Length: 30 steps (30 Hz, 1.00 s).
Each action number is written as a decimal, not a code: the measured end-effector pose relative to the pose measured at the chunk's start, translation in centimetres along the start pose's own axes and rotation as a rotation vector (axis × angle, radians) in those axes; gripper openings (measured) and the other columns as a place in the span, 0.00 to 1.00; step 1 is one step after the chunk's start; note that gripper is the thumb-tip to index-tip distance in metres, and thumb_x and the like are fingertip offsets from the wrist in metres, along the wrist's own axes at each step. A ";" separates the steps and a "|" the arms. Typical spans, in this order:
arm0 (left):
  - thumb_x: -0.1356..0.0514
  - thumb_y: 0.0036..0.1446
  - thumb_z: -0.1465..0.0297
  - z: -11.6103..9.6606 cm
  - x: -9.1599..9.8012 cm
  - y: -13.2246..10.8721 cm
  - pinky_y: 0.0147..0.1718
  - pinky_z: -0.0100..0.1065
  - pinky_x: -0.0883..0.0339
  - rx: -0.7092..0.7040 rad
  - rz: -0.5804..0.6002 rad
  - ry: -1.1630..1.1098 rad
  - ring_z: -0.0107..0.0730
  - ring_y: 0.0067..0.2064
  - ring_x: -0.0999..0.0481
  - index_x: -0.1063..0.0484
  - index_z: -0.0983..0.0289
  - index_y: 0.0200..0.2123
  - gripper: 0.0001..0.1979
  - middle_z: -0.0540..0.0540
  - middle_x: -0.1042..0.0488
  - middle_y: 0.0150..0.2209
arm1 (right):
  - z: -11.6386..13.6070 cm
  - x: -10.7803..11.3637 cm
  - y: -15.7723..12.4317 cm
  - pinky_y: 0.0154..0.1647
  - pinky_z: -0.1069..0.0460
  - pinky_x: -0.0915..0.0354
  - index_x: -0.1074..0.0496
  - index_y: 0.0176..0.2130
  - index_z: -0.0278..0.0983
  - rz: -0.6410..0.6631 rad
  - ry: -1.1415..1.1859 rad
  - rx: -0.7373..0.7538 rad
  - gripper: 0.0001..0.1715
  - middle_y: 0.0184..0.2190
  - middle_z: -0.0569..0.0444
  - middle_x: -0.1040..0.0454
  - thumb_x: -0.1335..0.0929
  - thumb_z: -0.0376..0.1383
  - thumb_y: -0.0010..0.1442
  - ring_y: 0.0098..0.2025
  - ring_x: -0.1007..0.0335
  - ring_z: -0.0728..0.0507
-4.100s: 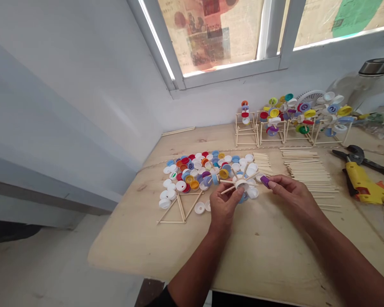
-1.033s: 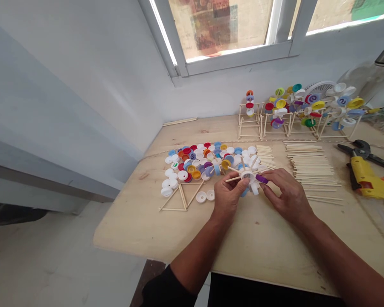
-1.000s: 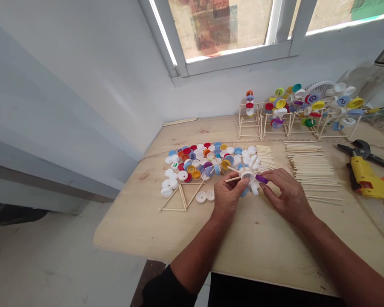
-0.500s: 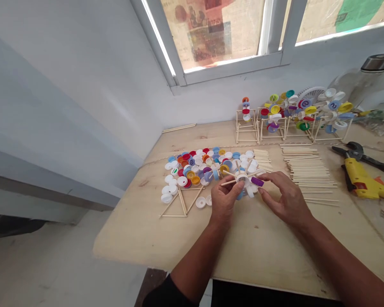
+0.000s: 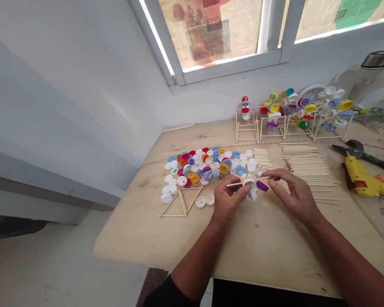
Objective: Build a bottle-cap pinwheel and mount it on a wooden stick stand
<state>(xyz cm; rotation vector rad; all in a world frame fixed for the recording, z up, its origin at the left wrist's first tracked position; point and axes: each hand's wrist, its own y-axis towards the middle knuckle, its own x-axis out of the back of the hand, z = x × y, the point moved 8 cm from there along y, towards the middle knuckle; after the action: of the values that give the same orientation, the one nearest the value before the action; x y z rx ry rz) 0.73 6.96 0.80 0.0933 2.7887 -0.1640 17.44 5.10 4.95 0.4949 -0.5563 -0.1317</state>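
My left hand (image 5: 228, 199) grips a small wheel (image 5: 248, 183) by its white cap hub, thumb in front. Wooden sticks radiate from the hub, some bare, and a purple bottle cap (image 5: 262, 186) and a white one sit on others. My right hand (image 5: 294, 194) has its thumb and index finger closed around the tip of a bare stick (image 5: 261, 178) on the wheel's right side. Just behind the wheel lies a pile of colourful bottle caps (image 5: 198, 161). Part of the wheel's lower left side is hidden by my left fingers.
Joined sticks form a frame (image 5: 183, 204) left of my hands. Loose sticks (image 5: 307, 168) lie to the right, beside a yellow glue gun (image 5: 360, 179) and black-handled pliers (image 5: 371, 157). Cap wheels on stick stands (image 5: 275, 123) line the wall, near a white fan (image 5: 310, 91).
The wheel has shifted slightly right and turned, its purple cap now lower. My right fingers have moved from beside the purple cap to a bare stick above it.
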 end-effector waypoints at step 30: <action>0.26 0.33 0.64 -0.7 0.6 -0.4 0.31 0.28 0.38 -0.055 -0.096 -0.081 0.27 0.30 0.30 0.26 0.64 0.28 0.18 0.49 0.28 0.27 | -2.0 -2.4 -0.3 0.49 0.44 0.33 0.21 0.28 0.40 0.166 0.409 -0.274 0.16 0.40 0.48 0.22 0.30 0.48 0.55 0.44 0.26 0.41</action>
<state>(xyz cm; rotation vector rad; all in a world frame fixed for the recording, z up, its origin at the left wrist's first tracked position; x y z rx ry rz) -0.09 6.71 1.25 -0.0592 2.7156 -0.1118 16.51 6.29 2.22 0.1972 -0.1713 0.0522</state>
